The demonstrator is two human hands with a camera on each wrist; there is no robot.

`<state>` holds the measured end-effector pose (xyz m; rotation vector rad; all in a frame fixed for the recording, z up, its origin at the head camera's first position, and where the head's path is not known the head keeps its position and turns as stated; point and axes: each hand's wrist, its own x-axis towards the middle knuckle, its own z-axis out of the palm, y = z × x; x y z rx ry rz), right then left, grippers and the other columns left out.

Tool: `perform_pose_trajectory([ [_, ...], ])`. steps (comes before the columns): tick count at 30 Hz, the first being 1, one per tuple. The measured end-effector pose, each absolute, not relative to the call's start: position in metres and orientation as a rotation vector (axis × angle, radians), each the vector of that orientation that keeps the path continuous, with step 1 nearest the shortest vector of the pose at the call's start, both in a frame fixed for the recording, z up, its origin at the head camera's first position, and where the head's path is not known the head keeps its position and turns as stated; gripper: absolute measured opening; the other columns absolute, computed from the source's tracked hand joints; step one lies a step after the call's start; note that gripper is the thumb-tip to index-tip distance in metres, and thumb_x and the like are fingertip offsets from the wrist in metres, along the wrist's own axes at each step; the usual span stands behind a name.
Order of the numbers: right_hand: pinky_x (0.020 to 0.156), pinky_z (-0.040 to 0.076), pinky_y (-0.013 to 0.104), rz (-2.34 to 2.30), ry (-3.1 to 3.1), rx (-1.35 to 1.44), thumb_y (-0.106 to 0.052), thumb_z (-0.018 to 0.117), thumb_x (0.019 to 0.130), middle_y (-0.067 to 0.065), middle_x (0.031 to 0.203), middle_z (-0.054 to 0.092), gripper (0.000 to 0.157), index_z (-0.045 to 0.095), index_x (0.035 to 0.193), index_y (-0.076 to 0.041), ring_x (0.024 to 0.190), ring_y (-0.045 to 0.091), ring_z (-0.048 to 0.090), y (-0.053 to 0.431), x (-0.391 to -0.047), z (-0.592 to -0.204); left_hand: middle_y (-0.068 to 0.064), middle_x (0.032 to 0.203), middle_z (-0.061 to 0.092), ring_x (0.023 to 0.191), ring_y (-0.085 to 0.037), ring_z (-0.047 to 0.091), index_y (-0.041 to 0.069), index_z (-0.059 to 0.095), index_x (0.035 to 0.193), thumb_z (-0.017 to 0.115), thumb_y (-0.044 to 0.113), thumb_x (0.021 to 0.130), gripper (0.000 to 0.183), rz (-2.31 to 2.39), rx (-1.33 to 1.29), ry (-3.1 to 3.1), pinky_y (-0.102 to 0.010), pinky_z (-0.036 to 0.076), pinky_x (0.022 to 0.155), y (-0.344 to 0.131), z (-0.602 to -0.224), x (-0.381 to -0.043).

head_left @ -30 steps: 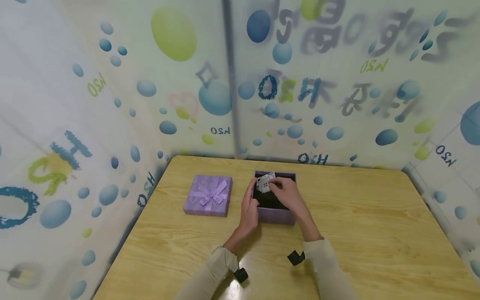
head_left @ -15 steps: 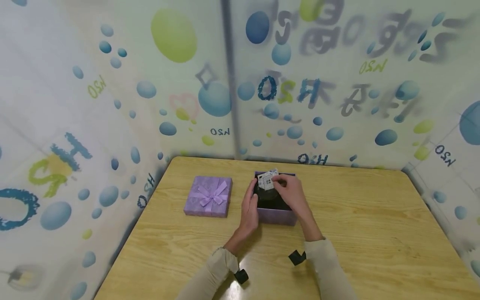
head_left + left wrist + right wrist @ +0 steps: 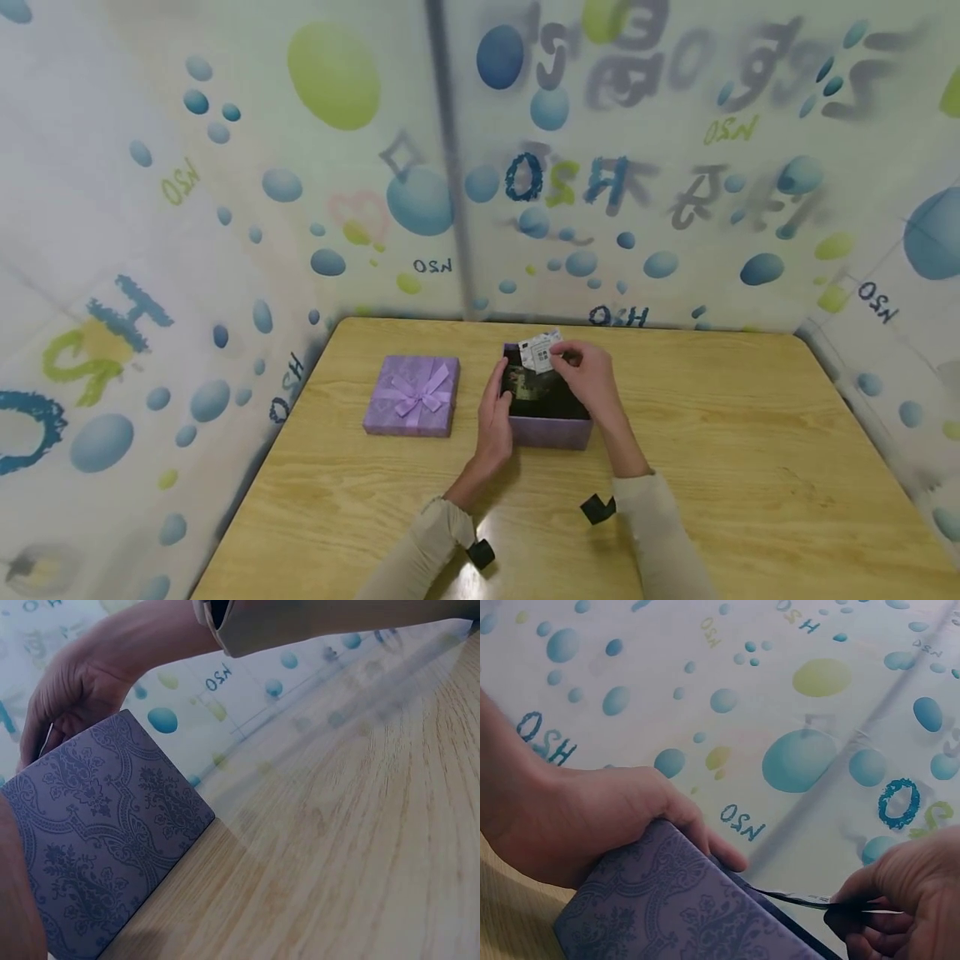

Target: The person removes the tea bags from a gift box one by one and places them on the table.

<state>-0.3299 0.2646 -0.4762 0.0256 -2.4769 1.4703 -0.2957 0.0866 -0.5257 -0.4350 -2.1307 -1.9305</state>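
An open purple gift box [image 3: 551, 432] with a dark inside stands on the table; its damask-patterned side [image 3: 112, 825] fills much of the left wrist view. My left hand [image 3: 495, 425] holds the box's left wall, its fingertips bent over the rim in the right wrist view. Between thumb and fingers, my right hand [image 3: 588, 375] pinches a thin, white-and-grey printed card [image 3: 537, 352] over the box's far part. Seen edge-on in the right wrist view, the card [image 3: 791, 898] slants just above the rim. Something with faint yellowish markings lies inside the box, too dim to tell.
The matching purple lid [image 3: 412, 397], tied with a ribbon bow, lies left of the box. A wooden table [image 3: 712, 442] runs back to a wall [image 3: 675, 217] printed with blue and green bubbles. Small black blocks [image 3: 597, 508] sit at both cuffs.
My right hand has lifted the card up and to the right, uncovering more of the box's inside. My left hand has stayed on the box, and the head view has shifted slightly.
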Motion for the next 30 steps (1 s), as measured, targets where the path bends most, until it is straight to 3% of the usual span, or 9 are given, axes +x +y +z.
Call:
perform_pose_trajectory([
  [11, 0.071, 0.049, 0.025, 1.488, -2.459, -0.019, -0.012, 0.072, 0.097, 0.016, 0.104, 0.073, 0.016, 0.076, 0.106, 0.0, 0.084, 0.022, 0.062, 0.281, -0.328, -0.471, -0.026, 0.163, 0.037, 0.155, -0.039, 0.028, -0.008, 0.04, 0.156, 0.039, -0.011, 0.096, 0.06, -1.938, -0.448, -2.102, -0.05, 0.023, 0.124, 0.087, -0.526, -0.295],
  [17, 0.074, 0.049, 0.024, 1.484, -2.445, -0.062, -0.012, 0.072, 0.097, 0.017, 0.106, 0.073, 0.017, 0.076, 0.107, 0.001, 0.088, 0.024, 0.063, 0.287, -0.327, -0.47, -0.027, 0.164, 0.035, 0.155, -0.038, 0.028, -0.007, 0.039, 0.157, 0.038, -0.01, 0.097, 0.06, -1.939, -0.443, -2.115, -0.055, 0.022, 0.123, 0.087, -0.526, -0.294],
  [21, 0.079, 0.05, 0.028, 1.481, -2.448, -0.093, -0.013, 0.07, 0.099, 0.017, 0.11, 0.072, 0.018, 0.074, 0.11, 0.001, 0.092, 0.026, 0.063, 0.293, -0.327, -0.471, -0.026, 0.164, 0.034, 0.156, -0.037, 0.027, -0.006, 0.038, 0.157, 0.037, -0.011, 0.097, 0.061, -1.942, -0.411, -2.108, -0.057, 0.02, 0.123, 0.09, -0.539, -0.301],
  [26, 0.086, 0.051, 0.035, 1.477, -2.435, -0.111, -0.013, 0.068, 0.101, 0.017, 0.115, 0.07, 0.019, 0.073, 0.114, 0.0, 0.1, 0.028, 0.063, 0.302, -0.328, -0.471, -0.016, 0.167, 0.035, 0.156, -0.031, 0.027, 0.003, 0.039, 0.16, 0.036, -0.007, 0.097, 0.064, -1.906, -0.37, -2.123, -0.054, 0.021, 0.124, 0.093, -0.561, -0.313],
  [30, 0.088, 0.052, 0.038, 1.497, -2.423, -0.14, -0.012, 0.067, 0.101, 0.019, 0.12, 0.07, 0.022, 0.071, 0.117, 0.002, 0.103, 0.03, 0.064, 0.309, -0.326, -0.468, -0.017, 0.167, 0.035, 0.156, -0.031, 0.026, 0.002, 0.039, 0.16, 0.037, -0.007, 0.097, 0.064, -1.929, -0.387, -2.122, -0.055, 0.021, 0.124, 0.091, -0.552, -0.307],
])
